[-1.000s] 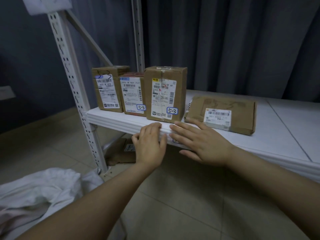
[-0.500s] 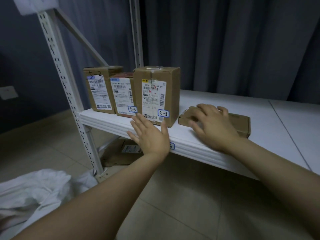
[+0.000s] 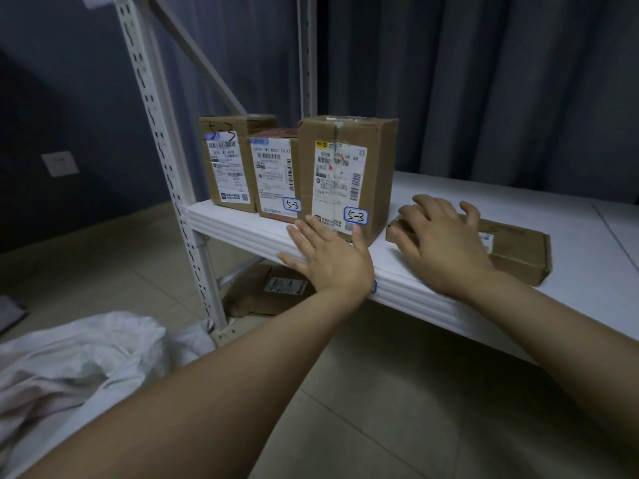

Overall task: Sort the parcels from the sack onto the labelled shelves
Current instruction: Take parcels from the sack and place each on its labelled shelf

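A person's right hand [image 3: 442, 247] grips the left end of a flat parcel [image 3: 518, 252] lying on the white shelf [image 3: 570, 233], fingers bent over its top, thumb at the near corner. The left hand [image 3: 328, 261] is spread flat over the shelf's front edge and holds nothing, its fingertips just in front of a tall box [image 3: 345, 174] marked 5-3. A white sack [image 3: 69, 357] lies crumpled on the floor.

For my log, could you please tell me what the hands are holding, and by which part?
The right hand grips the flat parcel by its left end, as it lies on the shelf. The left hand is open and holds nothing.
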